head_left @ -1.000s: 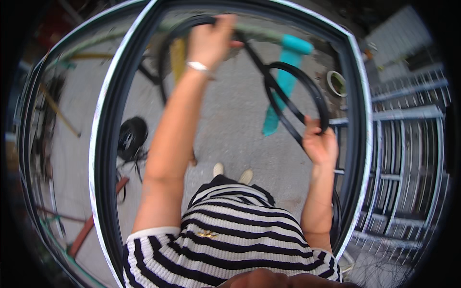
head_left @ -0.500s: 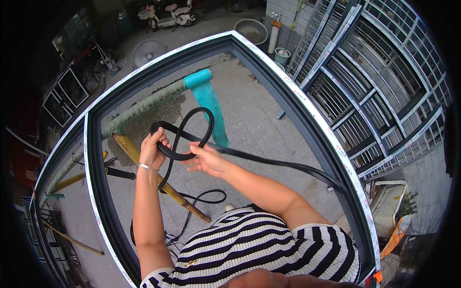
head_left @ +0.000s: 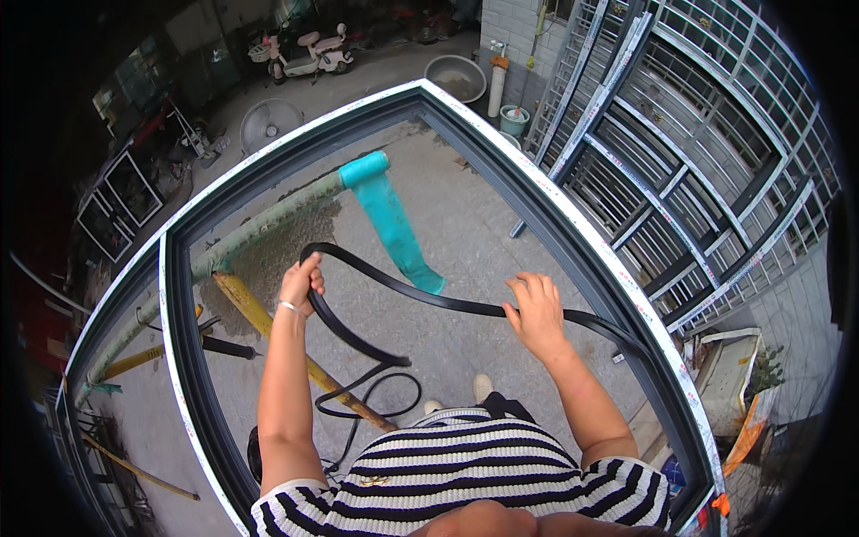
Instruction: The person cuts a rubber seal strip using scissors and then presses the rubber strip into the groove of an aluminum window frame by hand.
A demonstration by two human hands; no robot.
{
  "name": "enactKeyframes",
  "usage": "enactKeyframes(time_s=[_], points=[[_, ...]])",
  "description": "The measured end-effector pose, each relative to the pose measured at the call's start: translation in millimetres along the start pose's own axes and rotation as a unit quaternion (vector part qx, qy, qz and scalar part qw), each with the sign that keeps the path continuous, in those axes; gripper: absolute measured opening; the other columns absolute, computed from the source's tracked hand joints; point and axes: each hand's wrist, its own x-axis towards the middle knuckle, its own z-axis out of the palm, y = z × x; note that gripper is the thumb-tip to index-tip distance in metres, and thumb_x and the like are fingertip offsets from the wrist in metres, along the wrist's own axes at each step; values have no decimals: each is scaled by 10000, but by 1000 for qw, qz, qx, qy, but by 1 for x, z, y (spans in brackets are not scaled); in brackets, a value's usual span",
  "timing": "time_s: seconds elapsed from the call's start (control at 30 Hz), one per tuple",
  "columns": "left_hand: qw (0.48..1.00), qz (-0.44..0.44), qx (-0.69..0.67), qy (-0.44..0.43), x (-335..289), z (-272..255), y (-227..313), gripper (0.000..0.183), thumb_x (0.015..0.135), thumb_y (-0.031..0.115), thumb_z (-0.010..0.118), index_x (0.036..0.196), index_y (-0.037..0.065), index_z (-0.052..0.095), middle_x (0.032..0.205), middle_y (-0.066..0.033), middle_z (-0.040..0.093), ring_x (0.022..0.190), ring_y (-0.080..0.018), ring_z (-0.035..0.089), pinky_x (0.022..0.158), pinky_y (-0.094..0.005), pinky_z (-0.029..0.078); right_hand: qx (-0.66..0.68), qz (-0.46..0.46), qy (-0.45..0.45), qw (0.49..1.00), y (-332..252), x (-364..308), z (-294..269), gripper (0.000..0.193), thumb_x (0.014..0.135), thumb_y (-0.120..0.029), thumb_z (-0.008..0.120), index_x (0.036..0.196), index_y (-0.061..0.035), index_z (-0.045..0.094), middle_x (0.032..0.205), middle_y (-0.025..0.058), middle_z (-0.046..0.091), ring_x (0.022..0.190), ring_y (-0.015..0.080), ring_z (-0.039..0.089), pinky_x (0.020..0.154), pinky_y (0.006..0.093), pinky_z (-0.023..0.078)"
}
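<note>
A long black rubber sealing strip [head_left: 407, 292] runs from the right side of a large dark window frame [head_left: 573, 215] across its opening. My left hand [head_left: 300, 286] is closed round the strip at a bend, left of the middle. From there the strip hangs down, its lower part loosely coiled above the ground. My right hand [head_left: 537, 313] is over the strip near the frame's right side, fingers apart and curved. The strip passes behind this hand; whether the thumb touches it, I cannot tell. White protective film with print covers the frame's outer edge.
Inside the opening are a greenish support bar [head_left: 268, 224] with a turquoise wrap [head_left: 394, 224] and a yellow post [head_left: 242, 304]. Metal grilles and frames [head_left: 680, 179] lean at the right. A basin [head_left: 456, 79], a fan [head_left: 268, 125] and a scooter [head_left: 309, 54] stand beyond.
My right hand has left the looped strip beside my left hand and moved right toward the frame. The loop has opened out, and the strip now spans between my hands.
</note>
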Motion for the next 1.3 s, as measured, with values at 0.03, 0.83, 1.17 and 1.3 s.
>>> enactKeyframes(time_s=[0.03,0.83,1.17,1.3], points=[[997,9,76,-24,-5,4,0,197,977,231,716,914,96,587,606,42,481,476,-93,467,452,-266,426,-4,2,4,1000,11,-4,3,275,846,-212,788,1045,-50,690,980,117,702,916,331,661,881,397,498],[815,317,435,214,-80,-103,88,257,902,231,788,921,1,674,722,31,553,658,-93,485,604,-284,419,112,92,-82,986,2,50,-70,467,840,-50,732,1291,10,631,1063,158,580,1005,343,582,874,434,488],[702,415,579,15,74,-8,222,401,832,276,833,790,5,541,638,-58,436,607,-164,424,572,-340,347,196,163,-122,959,0,57,-86,353,859,-208,797,1149,-47,675,899,124,644,862,333,659,734,430,512],[585,516,626,6,135,68,247,403,778,309,852,843,7,594,705,-191,550,666,-404,528,613,-415,421,66,202,-110,971,-5,50,-87,361,866,-243,780,1153,-49,677,917,135,631,877,361,649,776,457,512]])
